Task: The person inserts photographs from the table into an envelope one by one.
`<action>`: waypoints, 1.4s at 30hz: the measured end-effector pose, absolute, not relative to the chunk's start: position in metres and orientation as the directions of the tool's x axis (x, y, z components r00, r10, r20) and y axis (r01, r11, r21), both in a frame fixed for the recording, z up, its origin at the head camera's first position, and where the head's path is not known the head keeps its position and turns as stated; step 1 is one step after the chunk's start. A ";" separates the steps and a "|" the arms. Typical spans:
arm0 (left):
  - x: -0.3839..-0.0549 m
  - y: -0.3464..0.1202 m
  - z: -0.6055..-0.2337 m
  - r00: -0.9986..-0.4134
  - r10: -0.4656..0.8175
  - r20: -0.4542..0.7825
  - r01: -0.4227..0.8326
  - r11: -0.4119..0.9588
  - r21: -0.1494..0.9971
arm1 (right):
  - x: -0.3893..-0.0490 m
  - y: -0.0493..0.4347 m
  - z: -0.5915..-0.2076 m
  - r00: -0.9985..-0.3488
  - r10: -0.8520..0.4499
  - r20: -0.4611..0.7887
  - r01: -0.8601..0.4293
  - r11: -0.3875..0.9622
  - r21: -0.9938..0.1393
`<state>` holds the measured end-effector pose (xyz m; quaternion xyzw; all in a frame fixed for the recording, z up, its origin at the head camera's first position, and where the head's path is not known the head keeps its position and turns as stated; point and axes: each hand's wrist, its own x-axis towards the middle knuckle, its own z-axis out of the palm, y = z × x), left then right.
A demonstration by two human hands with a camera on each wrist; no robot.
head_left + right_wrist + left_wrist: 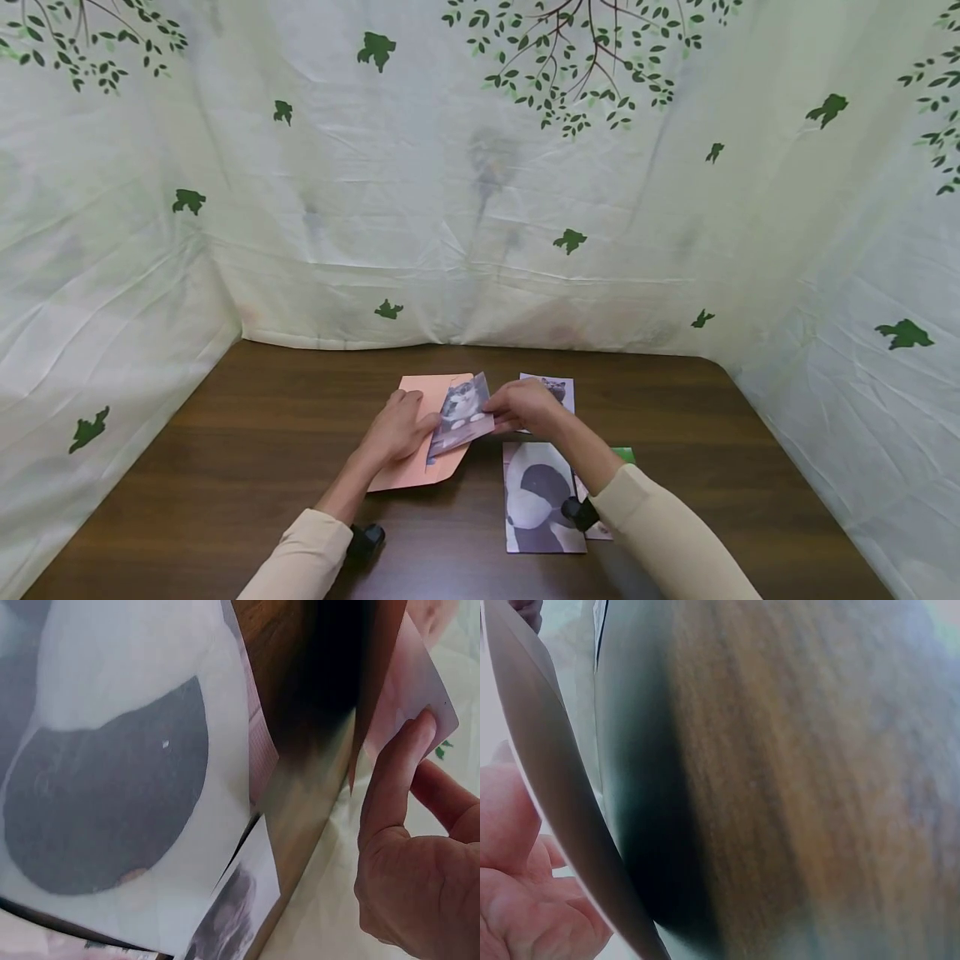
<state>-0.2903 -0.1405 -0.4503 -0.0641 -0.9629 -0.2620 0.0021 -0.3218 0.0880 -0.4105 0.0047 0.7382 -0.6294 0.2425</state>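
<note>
A peach-coloured envelope (408, 475) lies tilted on the table, its right side bowed up off the wood. My left hand (401, 427) grips it from above, fingers across its face and thumb at the opening. In the left wrist view, the curved envelope edge (570, 802) hides part of that hand. A photo card (463, 402) with a grey-and-white cat on it is partly inside the envelope. With thumb and fingers, my right hand (531, 408) pinches the card's right edge. The right wrist view shows a fingertip on the card's corner (439, 712).
Below my right hand lies a large card (536, 500) with a grey and white picture. Another cat card (558, 387) sits behind that hand. Under my right forearm, a green-edged card (624, 455) is mostly covered. A patterned cloth (480, 292) hangs behind the table.
</note>
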 end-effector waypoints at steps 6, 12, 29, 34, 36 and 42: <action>-0.289 -0.140 -0.447 -0.992 0.124 0.039 0.126 0.845 0.519 | -0.321 0.079 -0.413 -0.882 -0.308 -0.357 0.311 0.191 -0.931; -0.289 -0.140 -0.447 -0.993 0.117 0.023 0.112 0.848 0.518 | -0.322 0.072 -0.417 -0.883 -0.310 -0.352 0.322 0.147 -0.935; -0.288 -0.141 -0.447 -0.991 0.127 0.036 0.127 0.849 0.512 | -0.323 0.063 -0.416 -0.871 -0.285 -0.401 0.355 0.200 -0.913; -0.289 -0.141 -0.447 -0.991 0.128 0.037 0.129 0.851 0.509 | -0.321 0.060 -0.414 -0.870 -0.291 -0.399 0.356 0.189 -0.915; -0.289 -0.141 -0.447 -0.992 0.124 0.036 0.125 0.850 0.512 | -0.321 0.058 -0.414 -0.869 -0.295 -0.397 0.355 0.186 -0.916; -0.288 -0.141 -0.447 -0.993 0.114 0.043 0.120 0.844 0.523 | -0.321 0.050 -0.416 -0.872 -0.298 -0.389 0.347 0.185 -0.919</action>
